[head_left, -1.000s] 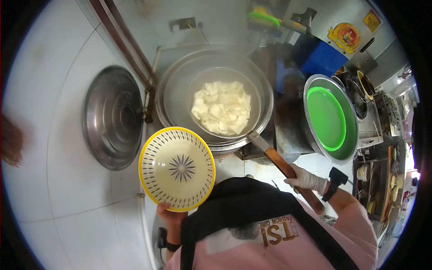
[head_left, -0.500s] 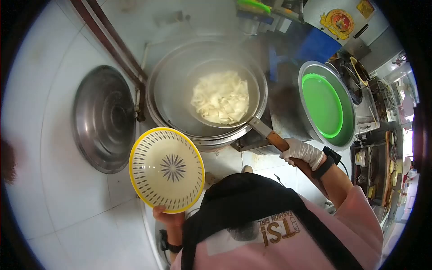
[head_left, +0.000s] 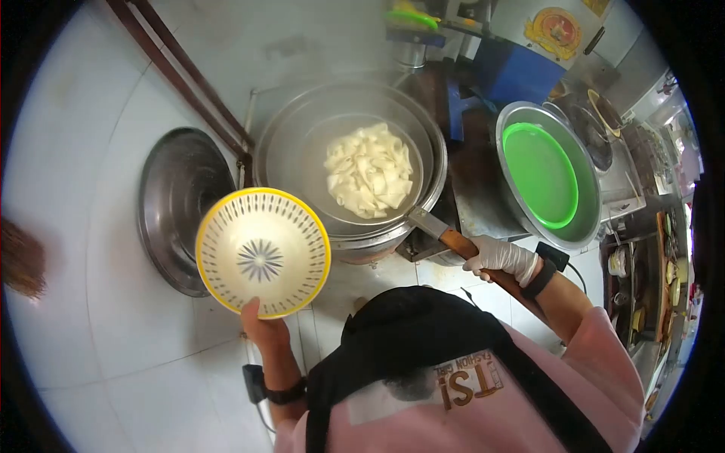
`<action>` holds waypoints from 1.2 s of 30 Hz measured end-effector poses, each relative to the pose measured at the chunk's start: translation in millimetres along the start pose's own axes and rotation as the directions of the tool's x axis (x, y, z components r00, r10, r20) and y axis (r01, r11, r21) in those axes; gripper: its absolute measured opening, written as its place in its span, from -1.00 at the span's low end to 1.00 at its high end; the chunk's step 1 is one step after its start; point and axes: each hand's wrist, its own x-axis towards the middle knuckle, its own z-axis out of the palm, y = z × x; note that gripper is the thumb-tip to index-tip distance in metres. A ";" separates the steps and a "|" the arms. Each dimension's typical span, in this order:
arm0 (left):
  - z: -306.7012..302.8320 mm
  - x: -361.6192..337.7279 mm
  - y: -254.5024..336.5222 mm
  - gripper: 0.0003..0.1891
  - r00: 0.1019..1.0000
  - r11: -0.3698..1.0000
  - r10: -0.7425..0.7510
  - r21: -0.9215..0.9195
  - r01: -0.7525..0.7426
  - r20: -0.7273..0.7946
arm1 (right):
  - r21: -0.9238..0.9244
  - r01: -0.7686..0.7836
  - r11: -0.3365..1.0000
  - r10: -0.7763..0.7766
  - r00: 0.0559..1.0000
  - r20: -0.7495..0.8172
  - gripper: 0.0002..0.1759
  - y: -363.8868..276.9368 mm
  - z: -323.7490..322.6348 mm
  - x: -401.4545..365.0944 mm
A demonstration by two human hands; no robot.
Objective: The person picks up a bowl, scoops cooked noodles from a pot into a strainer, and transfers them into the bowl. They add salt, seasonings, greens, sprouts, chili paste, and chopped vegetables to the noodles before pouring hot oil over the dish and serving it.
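Note:
My right hand (head_left: pixel 504 260), in a clear glove, is wrapped round the wooden handle (head_left: pixel 462 243) of a large round strainer (head_left: pixel 302 162). Wide flat noodles (head_left: pixel 370 170) lie heaped in the strainer, which sits at the mouth of a big metal pot (head_left: pixel 355 245). Bare, my left hand (head_left: pixel 264 330) grips a patterned bowl (head_left: pixel 264 291) by its lower rim, thumb over the edge. White inside with a yellow rim and dark dashes, the bowl has nothing in it. It is tilted toward me, left of the pot.
A round metal lid (head_left: pixel 168 226) leans against the tiled wall at left. Right of the pot stands a metal basin (head_left: pixel 587 215) with a green basin (head_left: pixel 540 177) inside. Brown pipes (head_left: pixel 181 72) run behind, and a broom end (head_left: pixel 21 260) shows at far left.
The bowl has moved left and up with my left hand. Steam over the noodles has thinned, and they show more clearly. My right hand keeps its hold on the handle.

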 end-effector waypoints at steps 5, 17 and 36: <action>67.0 17.1 11.6 -0.27 0.871 0.669 0.443 0.568 -0.479 0.213 | -0.040 0.074 0.996 -0.078 0.991 -0.110 -0.66 -23.5 12.7 -23.3; 83.1 42.2 -9.1 -0.32 0.819 0.606 0.491 0.560 -0.565 0.296 | 0.199 0.056 0.978 -0.040 0.996 -0.080 -0.55 5.0 8.0 -56.4; 78.2 -31.9 -47.8 -0.49 0.952 0.968 -0.223 -0.068 0.241 0.209 | -0.281 -0.616 0.736 0.032 0.446 -0.894 -0.79 47.8 -187.0 -270.6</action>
